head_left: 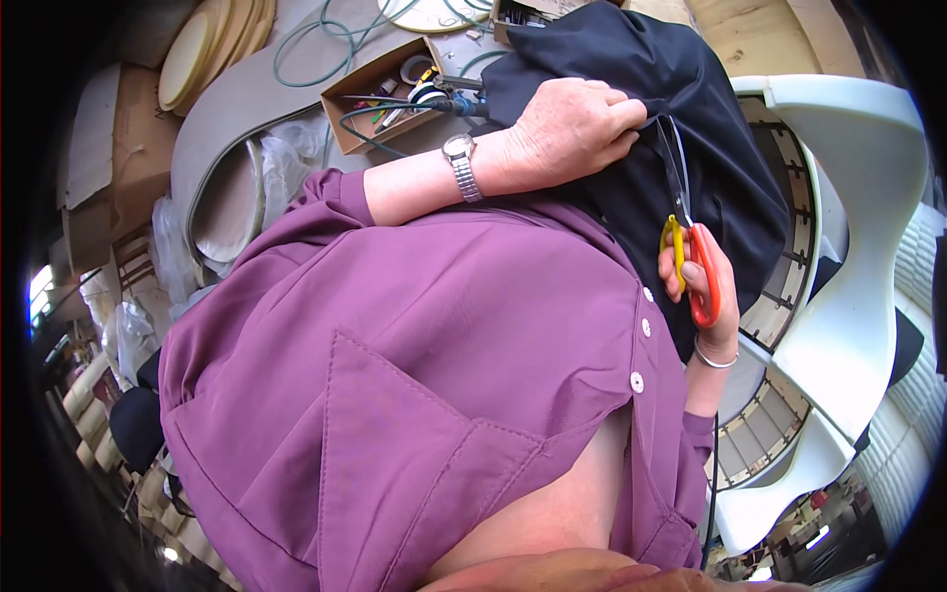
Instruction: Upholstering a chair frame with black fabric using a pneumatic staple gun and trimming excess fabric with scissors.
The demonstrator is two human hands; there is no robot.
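Black fabric (735,158) lies bunched and draped in front of me at the upper right. My left hand (577,126), with a metal watch on its wrist, is closed, its fingertips pinching the fabric. My right hand (725,281), wearing a bangle, is wrapped round scissors (705,274) with one red and one yellow handle. Their blades are parted and point away from me, tips close to the left fingertips, over the fabric. Whether the blades have fabric between them is hard to make out.
A cardboard box (385,84) of tools, tape and cables stands beyond my left forearm. Curved white foam-like pieces (858,237) and a slatted round frame (784,296) are at the right. Green hose (286,64) coils on the grey surface. Round discs (202,49) lean at the far left.
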